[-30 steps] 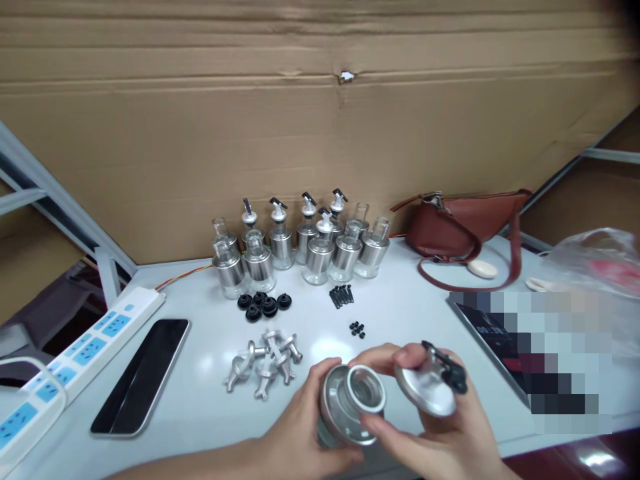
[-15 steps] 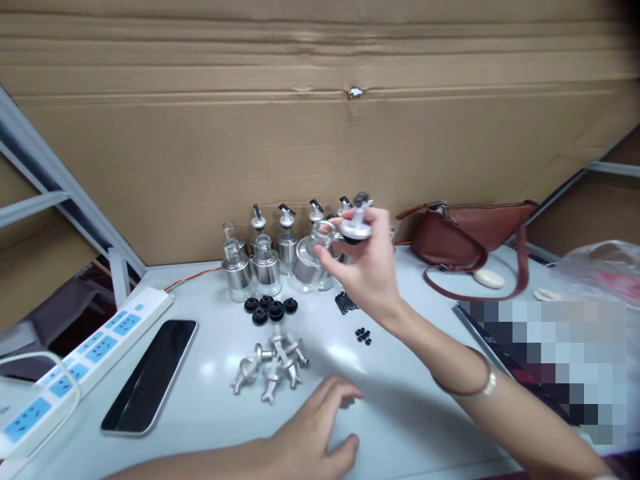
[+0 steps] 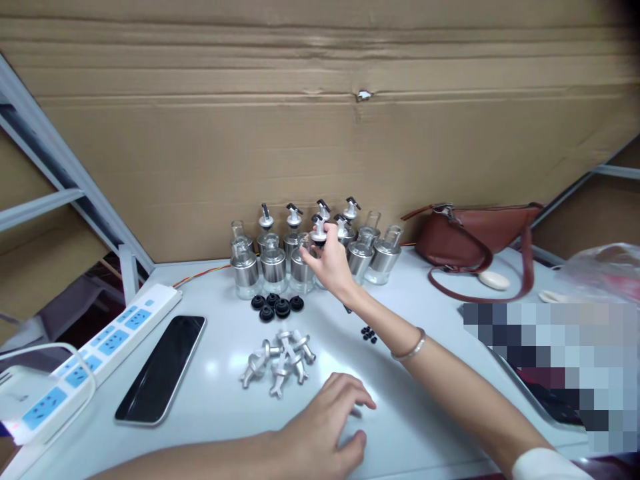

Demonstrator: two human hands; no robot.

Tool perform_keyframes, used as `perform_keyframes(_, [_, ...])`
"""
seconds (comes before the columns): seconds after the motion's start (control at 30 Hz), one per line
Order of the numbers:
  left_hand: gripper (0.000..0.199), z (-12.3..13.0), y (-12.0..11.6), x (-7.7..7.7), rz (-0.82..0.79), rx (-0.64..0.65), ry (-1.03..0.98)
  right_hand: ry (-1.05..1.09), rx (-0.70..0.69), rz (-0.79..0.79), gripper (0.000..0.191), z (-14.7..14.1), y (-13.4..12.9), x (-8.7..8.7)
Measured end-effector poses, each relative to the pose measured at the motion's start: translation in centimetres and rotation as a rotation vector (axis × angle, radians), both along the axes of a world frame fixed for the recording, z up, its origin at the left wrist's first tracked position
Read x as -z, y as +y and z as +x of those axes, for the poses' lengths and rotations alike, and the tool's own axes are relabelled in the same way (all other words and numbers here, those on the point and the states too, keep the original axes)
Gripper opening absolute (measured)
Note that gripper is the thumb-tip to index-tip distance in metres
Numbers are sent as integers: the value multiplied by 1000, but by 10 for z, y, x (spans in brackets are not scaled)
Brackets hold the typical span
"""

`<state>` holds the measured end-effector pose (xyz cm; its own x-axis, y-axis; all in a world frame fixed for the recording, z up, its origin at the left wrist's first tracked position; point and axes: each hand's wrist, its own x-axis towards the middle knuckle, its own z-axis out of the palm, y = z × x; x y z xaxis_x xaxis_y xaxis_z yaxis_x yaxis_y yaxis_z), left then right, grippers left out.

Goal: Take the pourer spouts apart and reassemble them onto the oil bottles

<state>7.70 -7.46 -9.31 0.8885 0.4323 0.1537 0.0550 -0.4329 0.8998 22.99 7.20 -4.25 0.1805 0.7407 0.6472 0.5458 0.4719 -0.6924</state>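
My right hand (image 3: 330,260) is closed around a bottle pourer (image 3: 319,235), a silver spout with a black flap on top. It reaches to the front row of bottles, beside the neck of a glass bottle (image 3: 301,275) with a metal band; whether the pourer touches that neck I cannot tell. My left hand (image 3: 330,420) rests low over the table, fingers apart and curved, holding nothing. Closest to it lies a pile of silver spouts (image 3: 281,357). Behind the pile are several black stoppers (image 3: 276,307). Small black caps (image 3: 369,335) lie near my right forearm.
Back-row bottles carry fitted pourers (image 3: 293,215). A phone (image 3: 163,370) and a power strip (image 3: 107,347) lie left. On the right are a brown bag (image 3: 470,233), a white oval object (image 3: 494,280) and a plastic bag (image 3: 600,270). Cardboard (image 3: 250,147) stands behind.
My right hand has carried the pourer left and down to the front-row bottles. The glass bottle that looked tilted by that hand now stands upright. My left hand has barely moved.
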Motion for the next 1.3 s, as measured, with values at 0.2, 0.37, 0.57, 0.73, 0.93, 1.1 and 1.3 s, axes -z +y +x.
perform_keyframes(0.2, [35, 0, 1, 1, 7, -4, -4, -36, -3, 22, 41, 2, 7, 8])
perform_keyframes(0.37, [39, -1, 1, -5, -74, -39, 91, -100, 3, 99, 40, 5, -9, 4])
perform_keyframes(0.57, [43, 2, -1, 2, -227, -101, 54, -529, -284, 618, 35, 28, -72, 6])
perform_keyframes(0.73, [36, 0, 2, 1, -254, -113, 23, -702, -337, 583, 23, 39, -114, 15])
perform_keyframes(0.93, [58, -1, 6, -6, -398, -98, -79, -800, -331, 538, 45, 35, -133, 17])
perform_keyframes(1.1, [62, -1, 3, -5, -582, -38, -66, -830, -295, 431, 55, 30, -142, 20])
perform_keyframes(1.3, [61, -9, 5, -9, -383, -57, -4, -788, -435, 417, 61, 32, -143, 17])
